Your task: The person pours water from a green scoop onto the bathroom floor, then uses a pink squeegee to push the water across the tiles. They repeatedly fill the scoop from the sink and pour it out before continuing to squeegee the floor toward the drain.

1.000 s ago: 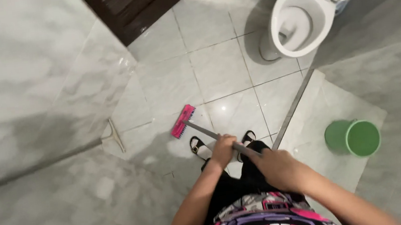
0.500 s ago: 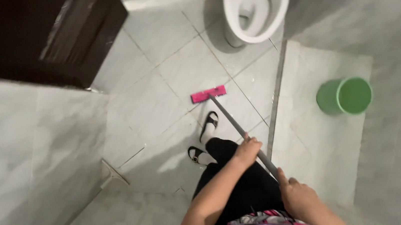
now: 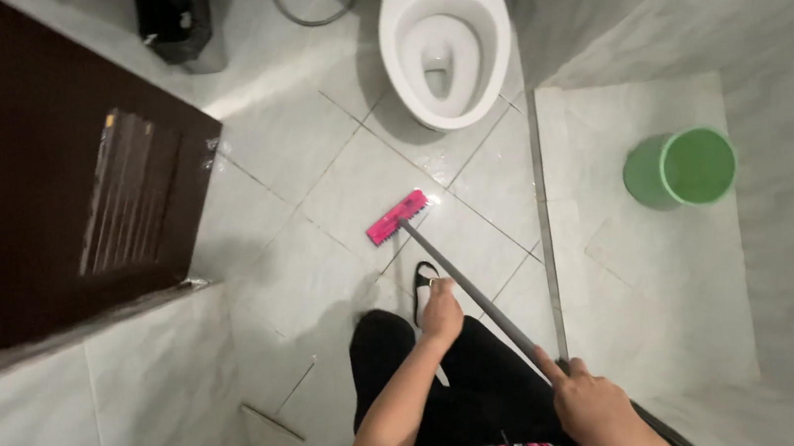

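Right hand (image 3: 592, 408) clenched round the near end of the grey brush handle (image 3: 473, 294); left hand (image 3: 441, 310) grips the same handle further along, nearer the toilet (image 3: 442, 40). Pink brush head (image 3: 396, 217) sits on the wet tile floor (image 3: 309, 153), short of the toilet bowl. Green bucket (image 3: 682, 168) stands right of the toilet on the raised slab, dark door (image 3: 34, 185) to its left.

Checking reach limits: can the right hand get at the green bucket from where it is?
Probably not without stepping over. The right hand grips the long gray handle of the pink floor brush close to the body; the green bucket stands well off, past the raised floor strip.
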